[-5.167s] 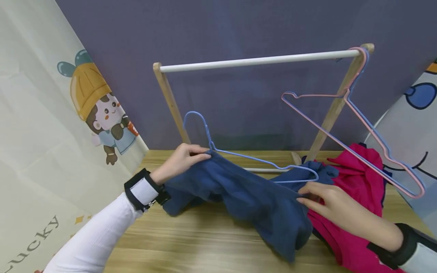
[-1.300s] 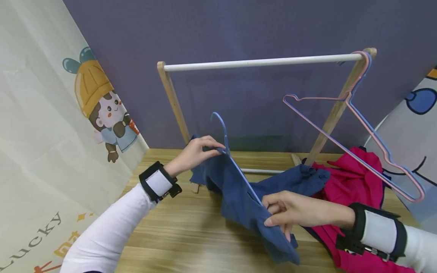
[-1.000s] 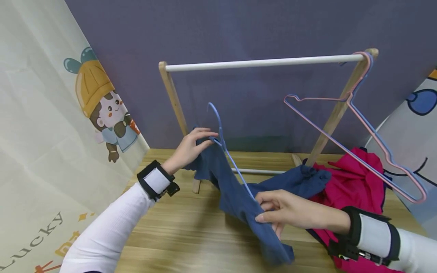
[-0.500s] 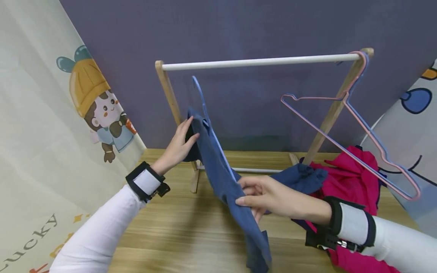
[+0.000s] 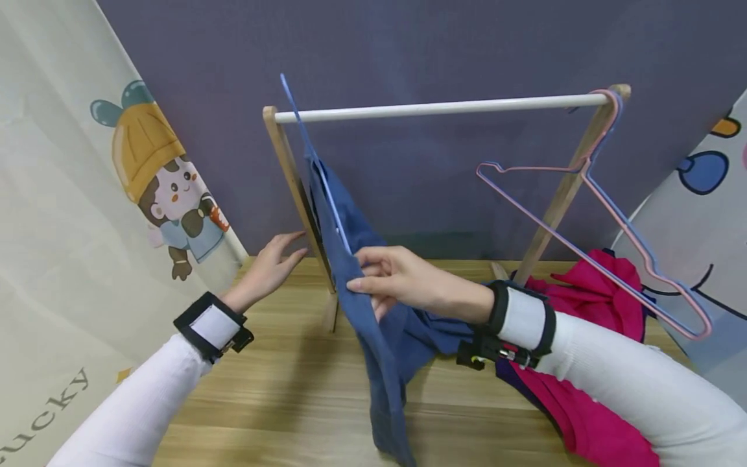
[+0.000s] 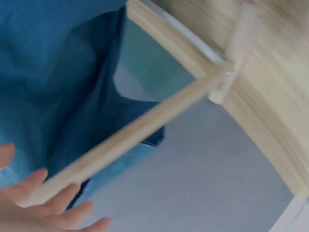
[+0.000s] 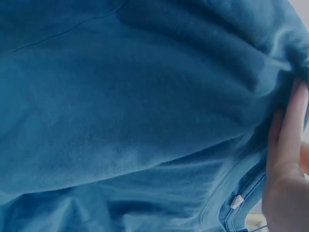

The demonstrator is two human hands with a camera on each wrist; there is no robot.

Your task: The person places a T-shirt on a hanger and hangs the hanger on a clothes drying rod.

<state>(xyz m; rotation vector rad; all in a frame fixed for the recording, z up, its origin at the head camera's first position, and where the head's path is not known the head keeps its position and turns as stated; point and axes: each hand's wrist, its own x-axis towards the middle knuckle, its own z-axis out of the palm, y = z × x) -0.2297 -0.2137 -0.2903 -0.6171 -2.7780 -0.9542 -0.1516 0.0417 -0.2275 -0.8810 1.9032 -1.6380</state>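
Note:
A blue shirt (image 5: 357, 311) hangs on a light-blue wire hanger (image 5: 332, 204) at the left end of the rack. My right hand (image 5: 403, 279) pinches the shirt and the hanger's shoulder between thumb and fingers. The hanger's hook rises past the white rail (image 5: 443, 107) and overlaps it in the head view. In the right wrist view the collar shows a small white label (image 7: 236, 202). My left hand (image 5: 265, 269) holds nothing, its fingers spread beside the rack's wooden left post (image 5: 292, 175). The left wrist view shows those fingers (image 6: 63, 200) close to the post, with the shirt behind.
On the rail's right end hang a pink hanger (image 5: 624, 224) and a blue one close behind it. A crimson garment (image 5: 613, 292) with dark edging lies on the wooden table (image 5: 257, 402) at the right. A grey-blue backdrop (image 5: 408, 45) stands behind the rack.
My right hand has carried the hanger and shirt left and up to the rail, turning them edge-on. My left hand has let go of the shirt and moved left.

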